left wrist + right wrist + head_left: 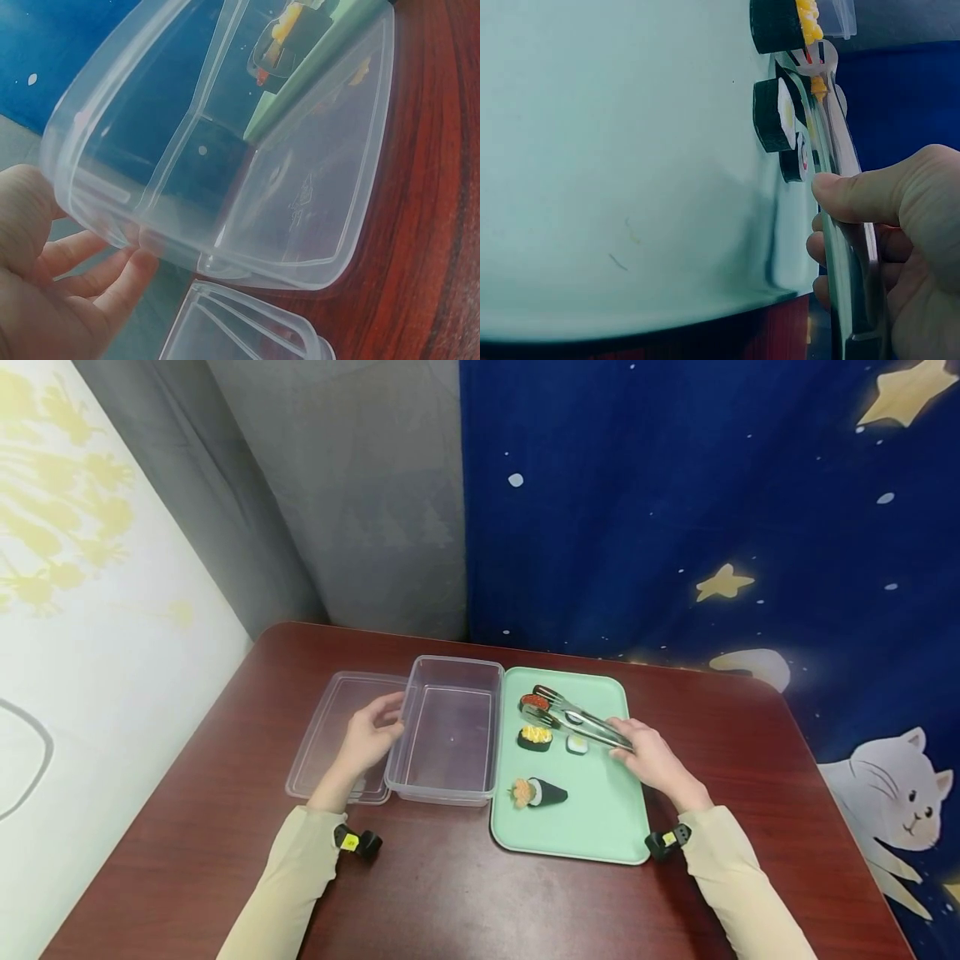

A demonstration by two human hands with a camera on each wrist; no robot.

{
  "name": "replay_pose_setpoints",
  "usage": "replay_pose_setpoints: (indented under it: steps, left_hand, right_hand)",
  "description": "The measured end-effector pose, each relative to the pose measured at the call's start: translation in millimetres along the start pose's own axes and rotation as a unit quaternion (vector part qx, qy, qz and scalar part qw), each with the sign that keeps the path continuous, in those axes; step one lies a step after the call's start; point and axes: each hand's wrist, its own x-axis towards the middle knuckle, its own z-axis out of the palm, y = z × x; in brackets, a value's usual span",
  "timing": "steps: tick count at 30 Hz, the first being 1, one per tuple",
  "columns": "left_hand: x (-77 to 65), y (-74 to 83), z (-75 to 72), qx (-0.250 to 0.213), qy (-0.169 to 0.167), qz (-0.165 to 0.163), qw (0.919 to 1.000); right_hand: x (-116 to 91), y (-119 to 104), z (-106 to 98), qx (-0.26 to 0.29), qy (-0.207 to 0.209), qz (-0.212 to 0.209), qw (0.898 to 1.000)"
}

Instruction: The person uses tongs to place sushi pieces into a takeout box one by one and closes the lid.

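Observation:
My right hand (651, 758) grips metal tongs (600, 732) by the handle end, thumb on one side and fingers on the other. The tongs' fork-like tips are spread around a red roe sushi (532, 702) on the green tray (592, 818). Nearby lie a yellow-topped sushi (536, 737), a white-centred sushi roll (577, 744) and another small roll (792, 165), partly covered by the tongs in the head view. A cone-shaped hand roll (547, 792) lies closer to me. My left hand (67, 277) rests its extended fingers against the outer left side of a clear plastic container (450, 743).
A clear lid (322, 735) lies flat left of the container, partly under my left hand and the container. The tray stands right beside the container on the brown table (435, 893). Behind the table hang a grey curtain (375, 510) and a blue one (600, 543).

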Motion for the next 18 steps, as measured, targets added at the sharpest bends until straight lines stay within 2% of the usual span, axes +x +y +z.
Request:
replay_pose_setpoints:
  steps: [12, 18]
  left_hand:
    - [0.1, -0.9, 0.0, 0.002, -0.003, 0.000, 1.0000]
    - [-0.2, 1.5, 0.5, -0.001, -0.008, -0.011, 0.9999]
  right_hand:
    - [3.1, 2.2, 1.8, -0.007, 0.009, -0.004, 1.000]
    - [3.7, 3.0, 2.0, -0.014, 0.010, -0.004, 1.000]
